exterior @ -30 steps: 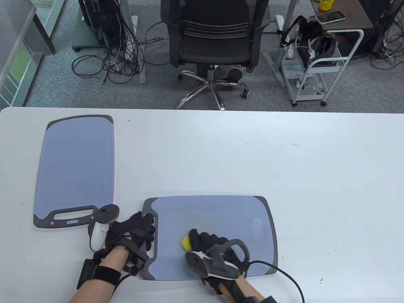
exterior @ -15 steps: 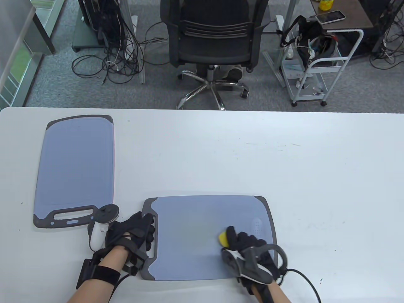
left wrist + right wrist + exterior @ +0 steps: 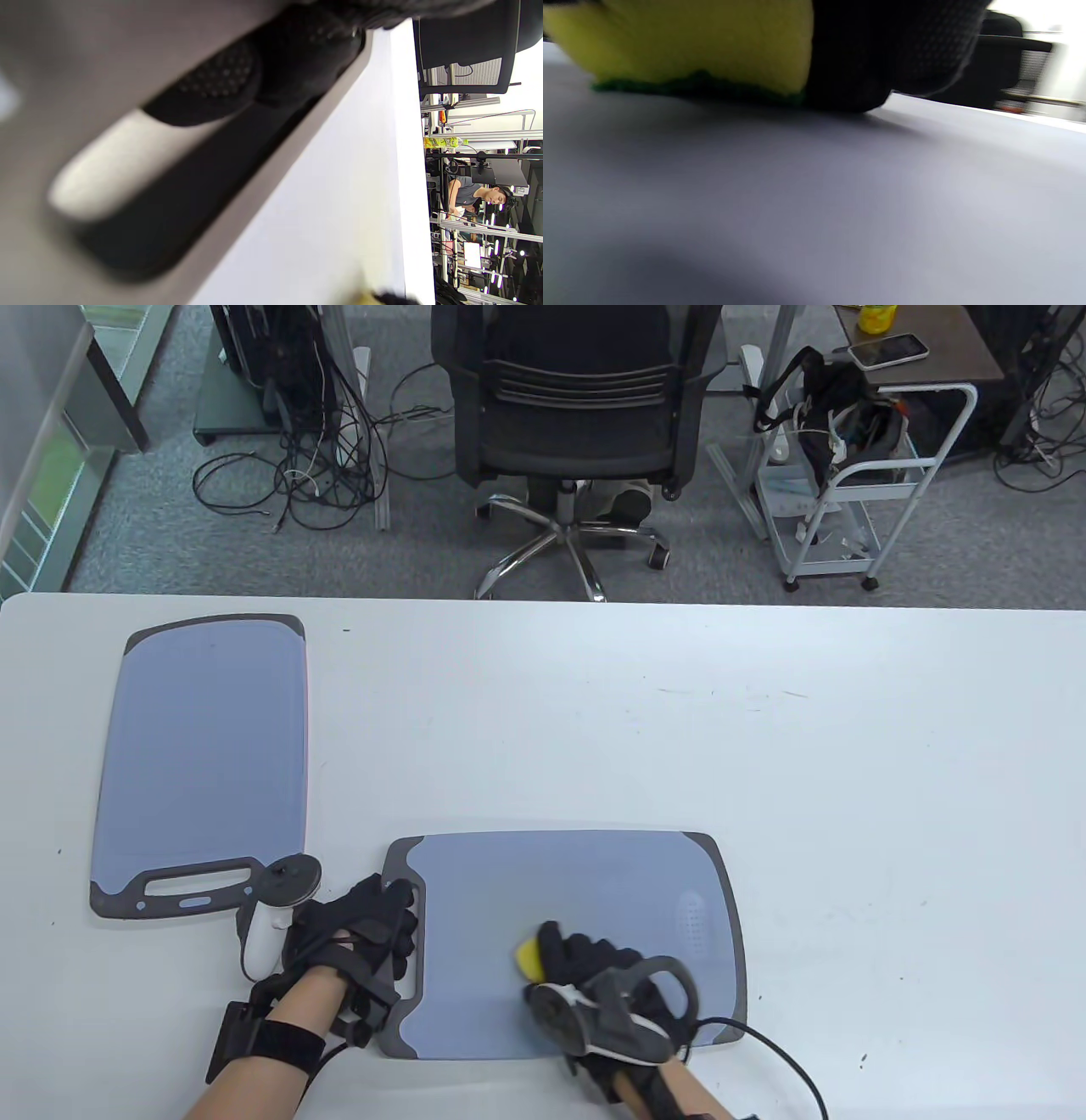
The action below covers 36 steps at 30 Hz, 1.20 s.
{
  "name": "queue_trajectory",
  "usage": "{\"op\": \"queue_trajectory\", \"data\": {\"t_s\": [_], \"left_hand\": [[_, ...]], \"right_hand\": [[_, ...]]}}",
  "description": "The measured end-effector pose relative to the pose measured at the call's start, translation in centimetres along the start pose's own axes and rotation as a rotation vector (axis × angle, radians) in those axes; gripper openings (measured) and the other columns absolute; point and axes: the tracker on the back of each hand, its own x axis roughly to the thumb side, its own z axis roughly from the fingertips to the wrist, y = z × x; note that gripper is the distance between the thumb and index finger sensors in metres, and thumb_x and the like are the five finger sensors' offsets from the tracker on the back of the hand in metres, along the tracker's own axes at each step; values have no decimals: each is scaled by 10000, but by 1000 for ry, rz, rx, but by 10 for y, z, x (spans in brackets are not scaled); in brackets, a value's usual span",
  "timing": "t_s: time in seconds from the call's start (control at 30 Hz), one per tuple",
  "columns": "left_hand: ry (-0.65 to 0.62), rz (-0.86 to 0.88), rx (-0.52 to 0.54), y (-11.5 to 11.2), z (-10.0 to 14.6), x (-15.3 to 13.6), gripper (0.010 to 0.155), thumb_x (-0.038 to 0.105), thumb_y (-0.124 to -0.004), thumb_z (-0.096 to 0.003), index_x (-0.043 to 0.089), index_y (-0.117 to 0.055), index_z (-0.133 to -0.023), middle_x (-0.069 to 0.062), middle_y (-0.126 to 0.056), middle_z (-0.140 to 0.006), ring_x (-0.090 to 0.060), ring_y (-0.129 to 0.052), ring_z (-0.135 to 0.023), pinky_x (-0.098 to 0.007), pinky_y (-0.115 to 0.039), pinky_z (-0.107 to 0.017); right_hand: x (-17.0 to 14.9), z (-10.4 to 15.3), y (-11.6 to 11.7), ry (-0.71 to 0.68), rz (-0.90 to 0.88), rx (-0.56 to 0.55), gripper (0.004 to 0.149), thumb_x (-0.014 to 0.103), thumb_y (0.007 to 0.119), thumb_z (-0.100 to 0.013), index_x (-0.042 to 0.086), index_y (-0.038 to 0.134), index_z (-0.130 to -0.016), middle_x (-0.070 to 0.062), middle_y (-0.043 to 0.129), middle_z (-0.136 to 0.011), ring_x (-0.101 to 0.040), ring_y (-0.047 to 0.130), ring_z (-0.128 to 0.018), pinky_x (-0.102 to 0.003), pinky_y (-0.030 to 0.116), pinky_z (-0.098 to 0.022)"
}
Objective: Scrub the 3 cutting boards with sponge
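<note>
Two grey-blue cutting boards with dark rims show in the table view. One board lies lengthwise at the far left. The other board lies crosswise at the front centre. My left hand holds that near board by its slotted handle; a fingertip sits in the slot. My right hand grips a yellow sponge with a green underside. The sponge is pressed flat on the near board's surface, left of its middle.
The white table stretches wide to the right and behind the near board. A black cable trails from my right wrist over the board's front right corner. Beyond the far edge stand an office chair and a white cart.
My right hand slid the sponge to the right along the near board, then back to the left. My left hand and both boards stayed where they were.
</note>
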Motion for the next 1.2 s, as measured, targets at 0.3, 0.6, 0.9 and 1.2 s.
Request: {"op": "queue_trajectory", "data": {"t_s": [0.3, 0.6, 0.9, 1.2], "left_hand": [[0, 9, -16, 0, 0, 1, 551, 525, -666, -584, 135, -620, -969, 50, -937, -686, -25, -1069, -372, -294, -1020, -318], [-3, -12, 8, 0, 0, 1, 550, 533, -664, -584, 138, -625, -966, 60, -939, -677, -11, -1066, -360, -281, -1019, -304], [-2, -18, 14, 0, 0, 1, 550, 537, -664, -584, 141, -628, -964, 65, -940, -674, -8, -1067, -355, -277, -1021, -298], [-3, -6, -3, 0, 1, 1, 552, 531, -668, -583, 138, -622, -968, 56, -938, -680, -18, -1069, -364, -287, -1021, -308]], "right_hand": [[-5, 2, 0, -7, 79, -2, 704, 596, 667, -480, 189, 590, -1049, -75, 802, -804, -201, 899, -557, -411, 800, -462], [-184, 128, 26, 675, 17, 95, 703, 567, 692, -487, 147, 611, -1045, -118, 819, -798, -241, 906, -544, -441, 793, -449], [-69, 39, 12, 190, -9, -12, 723, 578, 693, -483, 124, 611, -1040, -121, 801, -791, -229, 891, -542, -433, 788, -459], [38, -8, -2, -173, 72, -26, 713, 606, 669, -479, 193, 577, -1053, -74, 786, -809, -192, 890, -555, -408, 795, -469]]}}
